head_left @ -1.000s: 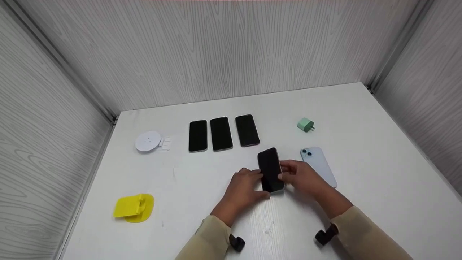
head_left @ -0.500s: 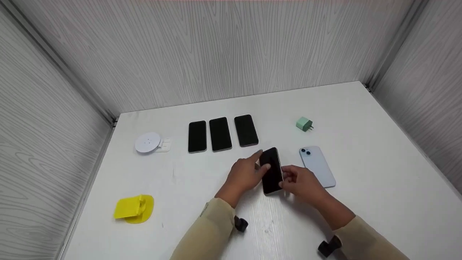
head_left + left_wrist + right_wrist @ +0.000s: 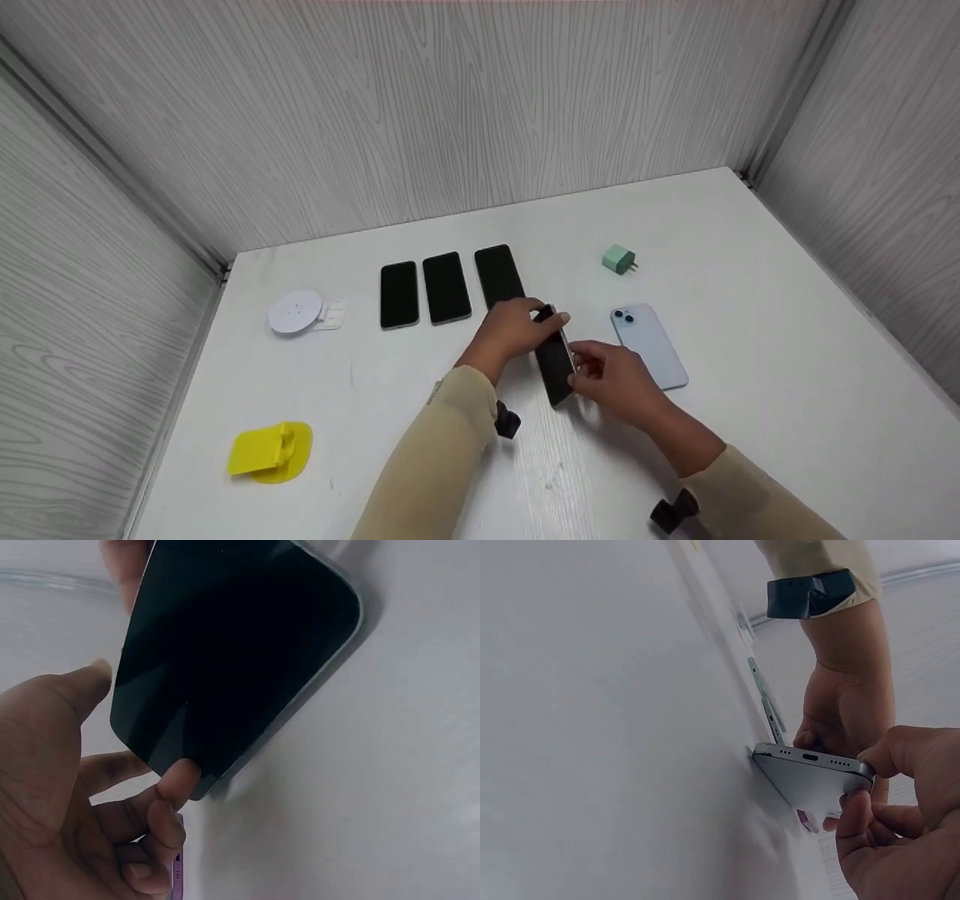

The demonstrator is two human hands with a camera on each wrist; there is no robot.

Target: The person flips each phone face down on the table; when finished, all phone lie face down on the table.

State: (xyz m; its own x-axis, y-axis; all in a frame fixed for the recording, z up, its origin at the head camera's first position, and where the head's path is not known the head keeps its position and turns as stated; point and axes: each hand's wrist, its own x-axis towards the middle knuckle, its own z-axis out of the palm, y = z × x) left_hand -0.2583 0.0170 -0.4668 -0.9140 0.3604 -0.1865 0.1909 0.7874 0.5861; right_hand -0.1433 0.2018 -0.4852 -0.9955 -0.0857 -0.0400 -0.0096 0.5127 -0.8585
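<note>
A black-screened smartphone [image 3: 553, 371] stands tilted on its side over the table, screen toward the left. My right hand [image 3: 619, 382] pinches its right long edge near the lower end; in the right wrist view, thumb and fingers grip the silvery phone [image 3: 802, 784] beside its charging port. At the upper end is my left hand [image 3: 510, 330], fingers and thumb around the top corners. In the left wrist view, one fingertip [image 3: 180, 778] overlaps the screen's corner, with the thumb near the other edge. Behind my left hand lies a partly covered phone [image 3: 499, 274] with a purple edge.
Two more dark phones [image 3: 399, 295] [image 3: 446, 288] lie in the row. A light blue phone [image 3: 652, 345] lies camera side up at right, below a green charger plug [image 3: 619, 259]. At left are a white round stand [image 3: 296, 312] and a yellow stand [image 3: 259, 450].
My left hand has moved from the phone's lower left side up to its top end. The phone has turned from facing up to a steep sideways tilt. The right hand keeps its grip.
</note>
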